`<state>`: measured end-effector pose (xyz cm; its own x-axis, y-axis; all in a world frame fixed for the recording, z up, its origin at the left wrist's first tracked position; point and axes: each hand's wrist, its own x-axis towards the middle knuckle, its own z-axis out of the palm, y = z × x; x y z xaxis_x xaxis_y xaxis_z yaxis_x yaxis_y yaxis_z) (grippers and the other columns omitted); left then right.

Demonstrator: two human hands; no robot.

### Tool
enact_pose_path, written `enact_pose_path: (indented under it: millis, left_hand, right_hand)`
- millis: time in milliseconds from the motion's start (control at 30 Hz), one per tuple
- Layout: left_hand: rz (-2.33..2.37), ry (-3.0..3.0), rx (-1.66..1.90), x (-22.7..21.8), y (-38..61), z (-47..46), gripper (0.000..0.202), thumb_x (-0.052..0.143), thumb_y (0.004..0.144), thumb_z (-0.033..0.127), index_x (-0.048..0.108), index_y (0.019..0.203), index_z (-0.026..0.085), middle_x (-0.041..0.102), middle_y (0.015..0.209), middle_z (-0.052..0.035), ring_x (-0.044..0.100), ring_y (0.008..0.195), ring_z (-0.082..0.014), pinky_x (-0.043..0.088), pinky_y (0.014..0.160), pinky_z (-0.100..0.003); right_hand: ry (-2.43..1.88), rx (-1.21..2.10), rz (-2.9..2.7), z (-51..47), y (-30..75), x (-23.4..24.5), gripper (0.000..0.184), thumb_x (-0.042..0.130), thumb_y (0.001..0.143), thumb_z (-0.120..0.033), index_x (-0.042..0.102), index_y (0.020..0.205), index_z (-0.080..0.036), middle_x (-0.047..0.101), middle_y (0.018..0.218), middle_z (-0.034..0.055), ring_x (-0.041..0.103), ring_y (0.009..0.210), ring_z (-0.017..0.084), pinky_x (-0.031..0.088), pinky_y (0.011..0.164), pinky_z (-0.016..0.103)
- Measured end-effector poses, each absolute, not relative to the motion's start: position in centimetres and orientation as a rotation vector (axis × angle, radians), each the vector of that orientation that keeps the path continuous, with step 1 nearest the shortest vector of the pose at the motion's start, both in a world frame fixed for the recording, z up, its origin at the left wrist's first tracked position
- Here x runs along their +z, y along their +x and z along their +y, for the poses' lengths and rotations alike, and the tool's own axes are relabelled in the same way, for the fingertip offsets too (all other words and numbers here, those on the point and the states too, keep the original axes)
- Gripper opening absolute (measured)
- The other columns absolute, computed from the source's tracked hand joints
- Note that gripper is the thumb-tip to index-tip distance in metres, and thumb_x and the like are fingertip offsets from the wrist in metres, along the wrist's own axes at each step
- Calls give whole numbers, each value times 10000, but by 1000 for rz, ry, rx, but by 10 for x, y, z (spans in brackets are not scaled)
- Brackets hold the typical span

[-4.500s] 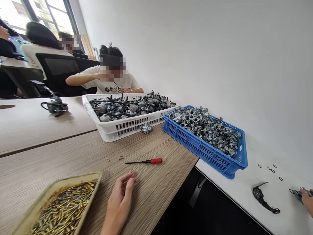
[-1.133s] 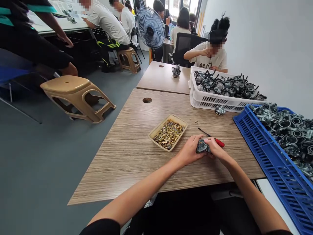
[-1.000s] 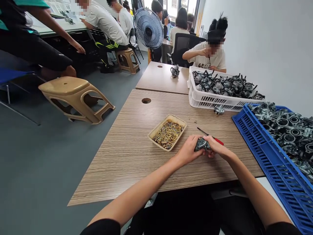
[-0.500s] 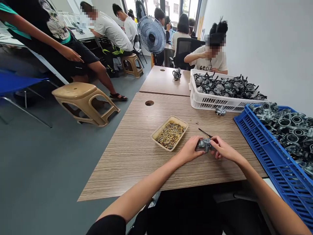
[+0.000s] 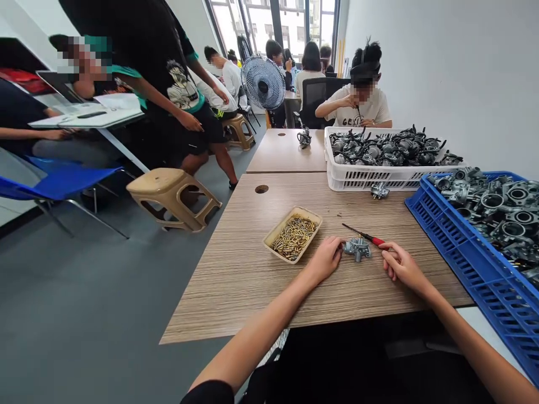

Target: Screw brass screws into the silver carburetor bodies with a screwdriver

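A small grey metal carburetor body [image 5: 357, 248] lies on the wood-grain table in front of me. My left hand [image 5: 326, 259] has its curled fingers on the carburetor's left end. Just behind the part is a screwdriver [image 5: 375, 240] with a red and black handle, its dark shaft pointing away to the left. At the handle's near end, my right hand [image 5: 402, 266] closes thumb and fingers on it, right of the carburetor and apart from it. Left of my left hand stands a beige tray [image 5: 269, 247] filled with small brass pieces [image 5: 295, 235].
A blue crate [image 5: 446, 241] of metal carburetor bodies stands at the right. Behind it is a white crate [image 5: 357, 180] of carburetors with black hoses, with a loose carburetor [image 5: 379, 191] beside it. Two tiny pieces lie behind the screwdriver. A person sits across; another walks past a stool [image 5: 164, 182].
My right hand has moved off the carburetor, right to the screwdriver handle, exposing the red grip. My left hand has shifted slightly left at the carburetor's end. The view has turned left.
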<state>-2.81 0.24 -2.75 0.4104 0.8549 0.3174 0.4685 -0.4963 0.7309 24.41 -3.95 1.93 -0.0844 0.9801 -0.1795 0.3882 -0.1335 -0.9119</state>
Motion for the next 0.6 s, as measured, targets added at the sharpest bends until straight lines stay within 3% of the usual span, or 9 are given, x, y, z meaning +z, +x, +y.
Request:
enact_pose_path:
  millis: [367, 600]
  left_hand:
    - [1526, 2484, 844, -26, -52, -36, 252, 474, 1048, 88, 661, 1162, 212, 711, 1090, -83, 671, 998, -240, 591, 898, -384]
    - [1492, 2317, 1017, 21, -97, -33, 208, 512, 1066, 173, 693, 1146, 236, 732, 1066, -62, 716, 1006, -190, 598, 914, -318]
  right_hand:
    - [-1518, 1168, -1415, -45, 244, 2, 562, 649, 829, -741, 631, 1049, -224, 569, 598, -41, 508, 430, 144, 400, 355, 251]
    - [-1454, 1188, -1440, -44, 246, -4, 493, 588, 875, -710, 626, 1014, -238, 568, 598, -36, 501, 420, 147, 390, 346, 257]
